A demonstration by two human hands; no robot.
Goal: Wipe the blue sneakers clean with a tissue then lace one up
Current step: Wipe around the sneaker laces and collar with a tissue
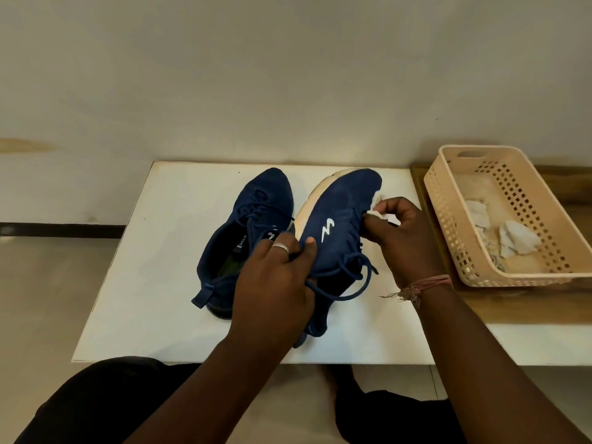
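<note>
Two blue sneakers lie on a white table. The left sneaker sits flat with its opening facing up. The right sneaker is tilted onto its side, its white sole turned left and a white logo showing. My left hand, with a ring on one finger, grips this sneaker at the heel end. My right hand pinches a crumpled white tissue against the lace area of the tilted sneaker. A loose lace loop hangs between my hands.
A beige perforated plastic basket stands at the right on a wooden surface, with crumpled used tissues inside. A plain wall rises behind the table. My knees show below the table's front edge.
</note>
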